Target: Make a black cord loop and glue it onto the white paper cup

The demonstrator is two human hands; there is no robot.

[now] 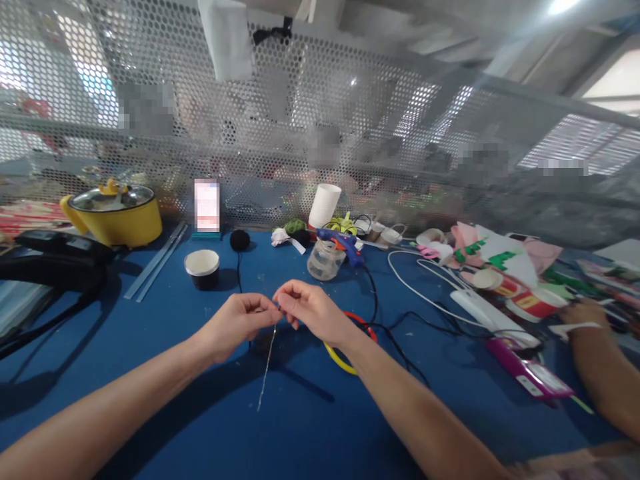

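Note:
My left hand and my right hand meet above the blue table, fingertips pinched together. From between them a thin silvery strand, perhaps a twisted wire, hangs down at a slant. What sits right at the fingertips is small and mostly hidden. A ball of black yarn lies behind my left hand, and its thread runs down toward that hand and passes out of sight behind it. Under my right forearm, a red and yellow ring is partly covered.
A black-and-white paper cup stands left, near a yellow pot. A blue glue gun rests on a clear jar; dark cables run right. A purple packet lies near another person's arm. A perforated screen rises behind.

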